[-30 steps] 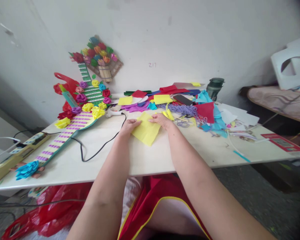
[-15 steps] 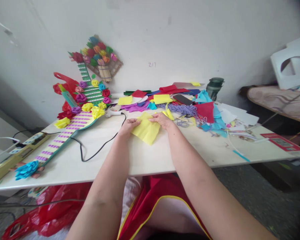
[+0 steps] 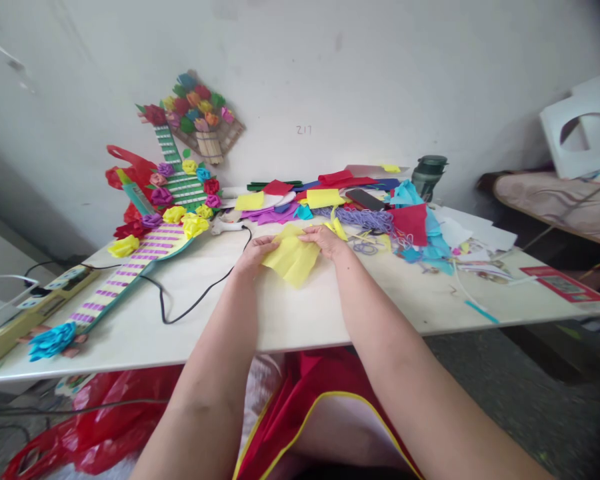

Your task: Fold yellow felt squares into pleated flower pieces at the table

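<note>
A square piece of thin yellow crepe paper [image 3: 294, 259] is stretched between my two hands, just above the white table. My left hand [image 3: 258, 252] pinches its left corner between thumb and fingers. On the opposite side, my right hand [image 3: 324, 240] grips the upper right edge, thumb on top. The sheet's lower corner hangs toward me, slightly rippled. Behind my right hand lie some yellow strips [image 3: 338, 227] and a tangle of purple yarn [image 3: 365, 219].
Left stands a flower-covered, striped craft piece [image 3: 130, 270]; beside it are a glue gun [image 3: 226, 226] with a black cord [image 3: 200, 297] and a power strip [image 3: 45, 303]. Coloured paper [image 3: 325, 197], a phone [image 3: 366, 199], a dark green bottle [image 3: 429, 177] and white scraps [image 3: 480, 227] fill the back.
The yellow paper's lower corner has shifted slightly up and left, and its surface has changed shape a little. Both hands keep their hold in nearly the same place.
</note>
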Available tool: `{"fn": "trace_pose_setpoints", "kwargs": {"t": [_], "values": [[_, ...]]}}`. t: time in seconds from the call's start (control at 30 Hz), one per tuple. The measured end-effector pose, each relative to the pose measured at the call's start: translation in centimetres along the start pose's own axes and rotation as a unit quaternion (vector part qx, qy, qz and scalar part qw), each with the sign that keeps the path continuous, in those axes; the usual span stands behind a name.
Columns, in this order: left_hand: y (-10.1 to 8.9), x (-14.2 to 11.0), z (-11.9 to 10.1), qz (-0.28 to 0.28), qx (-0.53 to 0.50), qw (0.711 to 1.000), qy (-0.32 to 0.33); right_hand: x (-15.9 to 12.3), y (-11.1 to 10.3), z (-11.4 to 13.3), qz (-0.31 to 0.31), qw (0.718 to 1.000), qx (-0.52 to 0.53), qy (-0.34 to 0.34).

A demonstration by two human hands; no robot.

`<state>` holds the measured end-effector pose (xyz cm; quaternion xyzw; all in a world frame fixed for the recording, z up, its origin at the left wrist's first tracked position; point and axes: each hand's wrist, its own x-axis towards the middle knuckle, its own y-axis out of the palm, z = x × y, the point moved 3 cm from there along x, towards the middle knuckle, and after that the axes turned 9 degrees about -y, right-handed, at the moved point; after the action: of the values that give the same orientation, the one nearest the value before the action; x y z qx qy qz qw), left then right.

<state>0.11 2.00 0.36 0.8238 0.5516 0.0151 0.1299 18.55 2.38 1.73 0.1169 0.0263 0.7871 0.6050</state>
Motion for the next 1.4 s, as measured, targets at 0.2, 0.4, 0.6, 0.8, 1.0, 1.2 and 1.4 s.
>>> {"fn": "trace_pose_setpoints", "kwargs": {"t": [0.2,0.4,0.6,0.8,1.0,1.2,1.4], "values": [[0.3,-0.2,-0.3,-0.026,-0.010,1.000,0.002,0.1,-0.1,0.3,-0.026,1.000,0.003,-0.016],[0.5,-0.5,-0.6,-0.056,-0.004,0.998,0.006,0.2,-0.3,0.1,-0.028,0.999,-0.015,-0.023],[0.8,-0.7,-0.8,-0.078,-0.001,0.997,0.004,-0.1,0.0,0.5,-0.020,0.999,-0.036,-0.032],[0.5,-0.3,-0.6,-0.066,0.008,0.998,0.021,-0.3,0.3,0.7,-0.018,0.999,-0.038,-0.028],[0.7,-0.3,-0.9,-0.080,0.011,0.996,0.025,-0.4,0.4,0.8,-0.018,0.998,-0.042,-0.036],[0.9,-0.4,-1.1,-0.093,0.012,0.995,0.021,-0.2,0.2,0.5,-0.007,0.997,-0.058,-0.041],[0.9,-0.5,-1.0,-0.088,0.004,0.996,0.022,-0.3,0.4,0.7,-0.004,0.995,-0.047,-0.084]]}}
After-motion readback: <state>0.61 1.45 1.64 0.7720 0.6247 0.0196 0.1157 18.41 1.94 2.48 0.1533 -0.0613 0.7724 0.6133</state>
